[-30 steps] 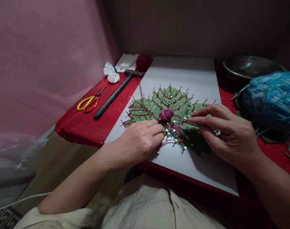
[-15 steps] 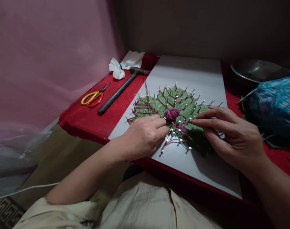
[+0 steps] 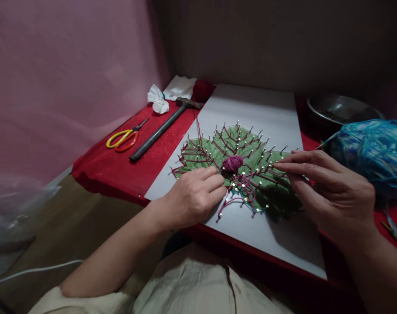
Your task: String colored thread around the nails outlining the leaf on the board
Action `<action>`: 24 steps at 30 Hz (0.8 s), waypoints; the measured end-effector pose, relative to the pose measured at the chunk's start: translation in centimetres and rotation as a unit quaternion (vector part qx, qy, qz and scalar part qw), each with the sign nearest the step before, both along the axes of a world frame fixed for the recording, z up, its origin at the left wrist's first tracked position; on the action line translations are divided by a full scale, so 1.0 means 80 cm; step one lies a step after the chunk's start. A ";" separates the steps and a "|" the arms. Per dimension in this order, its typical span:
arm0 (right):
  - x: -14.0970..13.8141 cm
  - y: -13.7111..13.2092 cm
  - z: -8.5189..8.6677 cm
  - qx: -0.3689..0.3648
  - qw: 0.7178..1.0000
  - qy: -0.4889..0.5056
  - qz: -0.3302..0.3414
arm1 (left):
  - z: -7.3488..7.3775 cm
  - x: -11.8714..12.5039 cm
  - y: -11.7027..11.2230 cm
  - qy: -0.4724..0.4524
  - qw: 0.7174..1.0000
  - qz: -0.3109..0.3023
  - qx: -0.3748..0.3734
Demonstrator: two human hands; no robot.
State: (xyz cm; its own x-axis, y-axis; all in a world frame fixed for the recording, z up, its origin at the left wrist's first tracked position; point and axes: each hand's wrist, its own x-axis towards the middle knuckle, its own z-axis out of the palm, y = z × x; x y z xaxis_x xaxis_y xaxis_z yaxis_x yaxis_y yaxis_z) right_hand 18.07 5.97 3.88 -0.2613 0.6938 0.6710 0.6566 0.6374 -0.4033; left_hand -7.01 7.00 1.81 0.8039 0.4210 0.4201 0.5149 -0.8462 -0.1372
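The purple yarn ball (image 3: 232, 163) sits on the green leaf (image 3: 218, 150), at one o'clock from my loosely curled left hand (image 3: 193, 197); my right hand (image 3: 329, 192), fingers extended and holding nothing, lies at three o'clock.

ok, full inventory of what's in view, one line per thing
white board: 1, white, centre of the red table
green leaf shape: 1, green, on the board, ringed with nails
maroon thread: strung between the nails
small yarn ball: 1, purple, on the leaf's middle
red yarn ball: 1, dark red, far edge by the hammer head
hammer: 1, dark, left of the board
scissors: 1, yellow and orange handles, left of the hammer
tissue: 1, white, far left
metal bowl: 1, grey, far right
blue yarn bundle: 1, blue, right
left hand: fingertips at the leaf's base
right hand: fingers over the right nails
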 end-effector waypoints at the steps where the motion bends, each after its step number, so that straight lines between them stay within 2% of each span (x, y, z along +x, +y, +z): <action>1: 0.000 0.001 -0.001 -0.002 1.000 0.006 -0.001 | -0.001 0.000 0.000 -0.002 1.000 -0.001 0.002; 19: 0.000 0.007 -0.010 -0.012 1.000 -0.006 0.015 | -0.014 -0.004 0.001 -0.040 0.999 -0.023 0.004; 24: 0.002 0.005 -0.007 -0.040 0.999 0.028 0.003 | -0.013 -0.004 -0.001 -0.053 0.998 -0.024 -0.009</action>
State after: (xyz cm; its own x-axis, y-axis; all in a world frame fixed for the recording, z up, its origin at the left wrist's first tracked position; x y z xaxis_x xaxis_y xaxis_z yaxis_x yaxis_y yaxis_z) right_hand 18.20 6.35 3.33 -0.2295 0.7444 0.6270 0.6281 0.6054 -0.4889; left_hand -7.31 6.91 0.76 0.7751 0.3911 0.4962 0.4840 -0.8724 -0.0686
